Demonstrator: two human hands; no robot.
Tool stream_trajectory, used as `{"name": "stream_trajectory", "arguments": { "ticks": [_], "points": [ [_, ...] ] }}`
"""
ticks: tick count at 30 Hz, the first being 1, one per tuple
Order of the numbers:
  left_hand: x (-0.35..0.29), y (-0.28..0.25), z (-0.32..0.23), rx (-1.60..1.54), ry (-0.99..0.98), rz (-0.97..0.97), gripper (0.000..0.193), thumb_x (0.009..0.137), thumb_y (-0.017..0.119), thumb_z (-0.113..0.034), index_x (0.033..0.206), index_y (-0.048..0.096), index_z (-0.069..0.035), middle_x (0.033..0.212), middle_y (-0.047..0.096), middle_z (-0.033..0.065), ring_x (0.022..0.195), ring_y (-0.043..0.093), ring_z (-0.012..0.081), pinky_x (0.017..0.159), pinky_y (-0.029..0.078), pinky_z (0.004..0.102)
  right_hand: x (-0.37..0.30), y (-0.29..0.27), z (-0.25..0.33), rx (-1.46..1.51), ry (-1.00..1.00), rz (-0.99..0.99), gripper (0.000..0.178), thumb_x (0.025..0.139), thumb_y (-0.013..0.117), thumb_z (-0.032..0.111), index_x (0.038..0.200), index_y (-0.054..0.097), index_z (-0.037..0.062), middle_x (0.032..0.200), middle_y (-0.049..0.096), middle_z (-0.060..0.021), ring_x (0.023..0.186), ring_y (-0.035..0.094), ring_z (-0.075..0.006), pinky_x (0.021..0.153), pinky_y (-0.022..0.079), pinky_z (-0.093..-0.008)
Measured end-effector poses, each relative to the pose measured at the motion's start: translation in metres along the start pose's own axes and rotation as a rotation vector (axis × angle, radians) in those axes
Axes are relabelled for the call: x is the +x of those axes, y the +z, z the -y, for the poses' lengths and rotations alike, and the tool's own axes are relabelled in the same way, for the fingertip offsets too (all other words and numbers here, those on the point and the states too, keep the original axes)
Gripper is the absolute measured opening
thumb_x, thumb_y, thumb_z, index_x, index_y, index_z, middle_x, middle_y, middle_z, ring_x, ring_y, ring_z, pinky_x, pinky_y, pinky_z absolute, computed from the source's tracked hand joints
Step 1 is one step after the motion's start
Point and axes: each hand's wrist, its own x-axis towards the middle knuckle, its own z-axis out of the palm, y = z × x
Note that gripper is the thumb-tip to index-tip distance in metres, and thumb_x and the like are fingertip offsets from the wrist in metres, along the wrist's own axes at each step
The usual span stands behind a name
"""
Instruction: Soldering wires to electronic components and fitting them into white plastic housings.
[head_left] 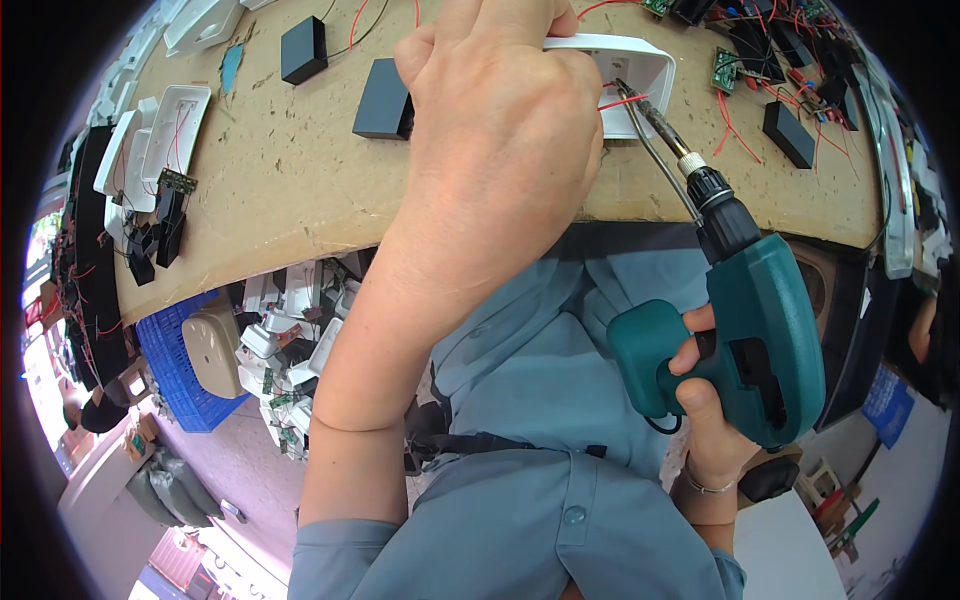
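Note:
My right hand (712, 415) is wrapped round the grip of a green pistol-shaped soldering gun (778, 310). The gun's hot tip, with a thin metal feed tube beside it, reaches into a white plastic housing (650, 70) near the top of the head view. At the housing's left side my left hand (505, 120) is closed, steadying it; the fingertips are hidden behind the hand and past the upper edge. A red wire (622, 102) runs across the housing's opening near the tip. Just left of my left hand lies a black rectangular block (380, 100).
Another black block (303, 50) lies farther left on the worn tabletop (290, 190). White housings (178, 130) with wired circuit boards stand at the left edge. Boards, red wires and black blocks (788, 135) crowd the right. Below the table are a blue crate (190, 350) and piled white parts (290, 350).

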Motion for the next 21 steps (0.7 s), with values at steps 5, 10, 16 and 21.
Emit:
{"name": "stream_trajectory", "arguments": {
  "ticks": [5,10,16,21],
  "points": [
    [0.0004,0.0017,-0.0003,-0.017,-0.008,0.011,0.008,0.06,0.058,-0.002,0.061,0.051,0.001,0.085,0.047,0.0102,0.08,0.045,0.0263,0.068,0.03,0.0362,0.0001,-0.0032,0.0029,0.027,0.051,0.041,0.048,0.068,0.072,0.018,0.106,0.05,-0.0017,0.088,0.056,-0.0072,0.07,0.052,-0.0115,0.063,0.044,-0.0233],
    [0.0002,0.0011,-0.0008,-0.015,-0.024,0.023,0.008,0.06,0.058,-0.002,0.061,0.051,0.001,0.087,0.047,0.01,0.082,0.045,0.0261,0.068,0.03,0.0364,-0.0031,-0.004,0.0093,0.08,0.111,0.026,0.038,0.069,0.072,0.012,0.101,0.054,0.0025,0.089,0.055,-0.0033,0.073,0.053,-0.0107,0.065,0.045,-0.0243],
    [0.0006,0.0015,-0.0015,-0.005,-0.016,0.023,0.008,0.06,0.058,-0.002,0.06,0.051,0.001,0.086,0.046,0.0101,0.082,0.045,0.026,0.068,0.031,0.0364,-0.0029,-0.001,0.0102,0.041,0.051,0.068,0.037,0.069,0.071,0.009,0.1,0.054,0.0022,0.089,0.055,-0.0042,0.075,0.054,-0.0113,0.066,0.046,-0.0252],
    [-0.0003,0.0014,-0.002,-0.004,-0.016,0.021,0.008,0.061,0.057,-0.002,0.059,0.05,0.001,0.086,0.046,0.0104,0.081,0.045,0.0258,0.068,0.03,0.0363,-0.0059,-0.0019,0.0099,-0.047,0.136,0.004,0.056,0.068,0.072,0.023,0.108,0.045,-0.0052,0.086,0.055,-0.012,0.067,0.055,-0.015,0.063,0.046,-0.0263]
  ]
}}
